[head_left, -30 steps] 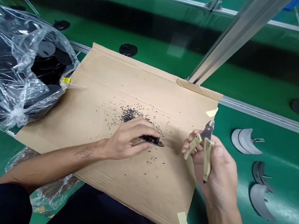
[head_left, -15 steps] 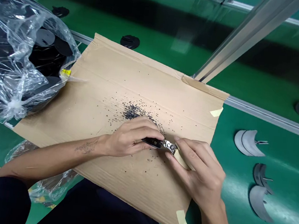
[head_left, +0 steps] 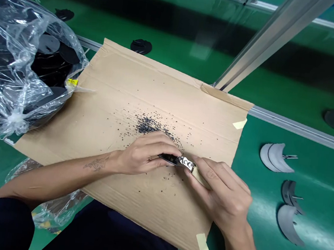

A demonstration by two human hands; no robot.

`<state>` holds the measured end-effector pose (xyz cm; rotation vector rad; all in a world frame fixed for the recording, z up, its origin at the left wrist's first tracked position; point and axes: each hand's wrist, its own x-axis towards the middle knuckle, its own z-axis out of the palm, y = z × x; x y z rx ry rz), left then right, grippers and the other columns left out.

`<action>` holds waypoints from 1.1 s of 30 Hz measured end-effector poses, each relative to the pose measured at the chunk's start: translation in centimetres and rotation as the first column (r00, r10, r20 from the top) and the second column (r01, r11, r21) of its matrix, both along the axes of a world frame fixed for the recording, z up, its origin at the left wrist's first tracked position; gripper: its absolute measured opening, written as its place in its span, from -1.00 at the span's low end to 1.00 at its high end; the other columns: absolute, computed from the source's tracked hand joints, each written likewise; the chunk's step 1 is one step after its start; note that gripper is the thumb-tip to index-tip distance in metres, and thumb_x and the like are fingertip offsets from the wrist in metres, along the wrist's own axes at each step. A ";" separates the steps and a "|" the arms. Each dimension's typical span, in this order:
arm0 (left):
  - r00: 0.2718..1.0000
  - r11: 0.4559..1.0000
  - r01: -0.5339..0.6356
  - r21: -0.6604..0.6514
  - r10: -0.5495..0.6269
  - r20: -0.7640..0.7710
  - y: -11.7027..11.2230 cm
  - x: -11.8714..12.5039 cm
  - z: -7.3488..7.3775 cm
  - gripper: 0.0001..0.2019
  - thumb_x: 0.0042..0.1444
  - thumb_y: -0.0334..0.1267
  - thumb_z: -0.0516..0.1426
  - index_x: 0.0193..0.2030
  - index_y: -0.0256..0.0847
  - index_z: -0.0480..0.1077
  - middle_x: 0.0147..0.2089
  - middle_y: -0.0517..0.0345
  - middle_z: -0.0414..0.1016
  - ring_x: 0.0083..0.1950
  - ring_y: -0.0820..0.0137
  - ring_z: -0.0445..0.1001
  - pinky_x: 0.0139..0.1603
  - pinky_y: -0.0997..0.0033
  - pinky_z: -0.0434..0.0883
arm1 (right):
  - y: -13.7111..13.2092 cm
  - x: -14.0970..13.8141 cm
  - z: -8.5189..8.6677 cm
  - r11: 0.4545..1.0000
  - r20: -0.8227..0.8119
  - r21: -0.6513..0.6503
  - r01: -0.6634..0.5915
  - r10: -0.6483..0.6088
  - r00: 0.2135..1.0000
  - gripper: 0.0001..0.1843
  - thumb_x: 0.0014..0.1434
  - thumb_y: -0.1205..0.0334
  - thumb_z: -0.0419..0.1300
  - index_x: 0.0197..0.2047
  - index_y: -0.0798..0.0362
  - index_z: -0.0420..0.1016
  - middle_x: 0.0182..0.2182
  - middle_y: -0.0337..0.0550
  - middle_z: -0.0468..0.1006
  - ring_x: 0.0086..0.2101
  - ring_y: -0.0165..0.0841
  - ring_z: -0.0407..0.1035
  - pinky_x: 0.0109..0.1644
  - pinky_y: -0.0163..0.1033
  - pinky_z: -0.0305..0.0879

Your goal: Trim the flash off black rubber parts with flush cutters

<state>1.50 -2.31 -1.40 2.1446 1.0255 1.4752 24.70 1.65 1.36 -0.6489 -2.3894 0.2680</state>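
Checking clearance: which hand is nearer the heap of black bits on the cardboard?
Left. The left hand is just on the near side of the heap; the right hand, holding the pliers, is farther off to the right.

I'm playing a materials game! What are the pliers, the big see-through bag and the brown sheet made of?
Pliers: the head seems polished metal, because it gleams; the pale grip, partly covered, could be plastic or rubber.
Bag: thin, glossy plastic, probably, with clear, crinkly shine.
Brown sheet: likely matte cardboard, from its colour and creases.
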 end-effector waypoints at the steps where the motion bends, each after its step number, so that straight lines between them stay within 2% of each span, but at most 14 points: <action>1: 1.000 1.000 -0.007 -0.010 0.007 -0.001 0.0 0.0 0.0 -0.81 0.33 -0.24 0.14 0.01 -0.24 0.45 -0.17 0.03 0.59 -0.15 0.38 0.54 -0.12 0.29 0.52 | 0.0 0.0 0.0 1.000 0.000 0.005 0.010 -0.010 1.000 -0.56 0.26 0.38 0.35 0.19 0.00 0.49 -0.23 -0.14 0.66 -0.37 -0.30 0.52 -0.31 -0.20 0.44; 5: 0.997 0.998 -0.055 -0.009 0.054 -0.051 -0.1 -0.1 0.0 -0.74 0.27 -0.28 0.19 0.08 -0.22 0.41 -0.17 0.08 0.55 -0.17 0.39 0.50 -0.16 0.33 0.49 | 0.3 -0.1 -0.3 0.990 0.014 0.081 0.114 -0.115 0.993 -0.67 0.30 0.33 0.32 0.12 0.03 0.51 -0.25 -0.12 0.65 -0.36 -0.29 0.50 -0.30 -0.19 0.40; 8: 0.981 0.997 -0.068 0.047 0.075 -0.181 -0.2 -0.2 0.0 -0.73 0.29 -0.28 0.16 0.11 -0.22 0.42 -0.19 0.08 0.51 -0.22 0.40 0.43 -0.22 0.35 0.42 | 0.4 -0.1 -0.7 0.974 0.072 0.146 0.173 -0.185 0.980 -0.74 0.31 0.25 0.32 0.05 0.07 0.52 -0.28 -0.10 0.64 -0.37 -0.28 0.46 -0.31 -0.18 0.35; 11: 0.937 0.985 -0.137 0.101 0.162 -0.308 -0.1 -0.4 0.2 -0.73 0.28 -0.31 0.17 0.10 -0.21 0.43 -0.21 0.11 0.52 -0.24 0.38 0.40 -0.21 0.33 0.36 | 0.4 -0.1 -0.8 0.964 0.114 0.181 0.194 -0.217 0.970 -0.73 0.33 0.21 0.29 0.07 0.08 0.51 -0.29 -0.09 0.63 -0.36 -0.28 0.44 -0.30 -0.17 0.30; 13: 0.925 0.974 -0.201 0.106 0.224 -0.308 0.0 -0.7 0.4 -0.72 0.27 -0.33 0.18 0.11 -0.19 0.42 -0.18 0.12 0.55 -0.22 0.39 0.41 -0.19 0.32 0.35 | 0.4 -0.1 -0.8 0.962 0.115 0.182 0.204 -0.227 0.967 -0.72 0.35 0.21 0.26 0.09 0.07 0.51 -0.28 -0.09 0.62 -0.35 -0.28 0.44 -0.30 -0.18 0.29; 15: 0.938 0.969 -0.237 0.071 0.247 -0.244 0.1 -0.9 0.6 -0.71 0.27 -0.33 0.19 0.13 -0.18 0.41 -0.15 0.12 0.56 -0.20 0.40 0.44 -0.19 0.35 0.39 | 0.4 -0.1 -0.7 0.962 0.114 0.177 0.210 -0.232 0.966 -0.72 0.36 0.20 0.25 0.10 0.07 0.51 -0.27 -0.09 0.62 -0.35 -0.28 0.43 -0.30 -0.18 0.28; 17: 0.960 0.975 -0.223 0.019 0.223 -0.171 0.2 -1.0 0.8 -0.70 0.28 -0.34 0.18 0.14 -0.17 0.40 -0.13 0.11 0.53 -0.16 0.41 0.46 -0.21 0.40 0.42 | 0.3 -0.2 -0.6 0.961 0.121 0.180 0.212 -0.235 0.964 -0.72 0.36 0.20 0.24 0.10 0.08 0.51 -0.27 -0.10 0.62 -0.35 -0.29 0.42 -0.30 -0.18 0.26; 19: 0.975 0.987 -0.161 0.000 0.159 -0.157 0.2 -0.9 0.7 -0.70 0.29 -0.36 0.16 0.15 -0.16 0.40 -0.14 0.11 0.49 -0.15 0.42 0.46 -0.23 0.43 0.44 | 0.3 -0.2 -0.6 0.960 0.132 0.186 0.210 -0.236 0.963 -0.74 0.36 0.21 0.24 0.08 0.08 0.51 -0.27 -0.10 0.62 -0.35 -0.29 0.41 -0.31 -0.18 0.24; 22: 0.956 0.995 -0.087 0.050 0.098 -0.276 0.2 -0.8 0.6 -0.67 0.28 -0.40 0.12 0.17 -0.14 0.39 -0.20 0.13 0.42 -0.20 0.42 0.40 -0.24 0.41 0.42 | 0.2 -0.2 -0.6 0.965 0.138 0.178 0.194 -0.219 0.966 -0.76 0.34 0.24 0.27 0.05 0.10 0.52 -0.25 -0.08 0.61 -0.34 -0.29 0.40 -0.33 -0.18 0.20; 26: 0.903 0.988 -0.107 0.111 0.143 -0.404 0.1 -1.0 0.9 -0.62 0.23 -0.43 0.11 0.19 -0.15 0.37 -0.23 0.15 0.38 -0.23 0.40 0.34 -0.24 0.38 0.32 | 0.2 -0.3 -0.5 0.960 0.138 0.196 0.201 -0.230 0.963 -0.79 0.35 0.25 0.27 0.03 0.12 0.51 -0.25 -0.07 0.62 -0.34 -0.30 0.39 -0.34 -0.18 0.16; 31: 0.830 0.967 -0.126 0.221 0.225 -0.510 -0.1 -1.0 1.2 -0.68 0.24 -0.40 0.12 0.12 -0.15 0.42 -0.27 0.16 0.39 -0.30 0.40 0.24 -0.28 0.34 0.19 | 0.2 -0.3 -0.5 0.951 0.156 0.222 0.214 -0.252 0.955 -0.79 0.38 0.23 0.23 0.05 0.09 0.48 -0.25 -0.10 0.62 -0.34 -0.29 0.38 -0.34 -0.16 0.17; 33: 0.852 0.962 -0.163 0.218 0.249 -0.460 -0.1 -0.8 1.1 -0.68 0.24 -0.43 0.12 0.12 -0.20 0.41 -0.24 0.13 0.43 -0.27 0.40 0.29 -0.27 0.35 0.24 | 0.1 -0.3 -0.5 0.954 0.152 0.214 0.209 -0.244 0.958 -0.78 0.38 0.24 0.23 0.04 0.11 0.48 -0.24 -0.08 0.61 -0.34 -0.28 0.38 -0.34 -0.16 0.17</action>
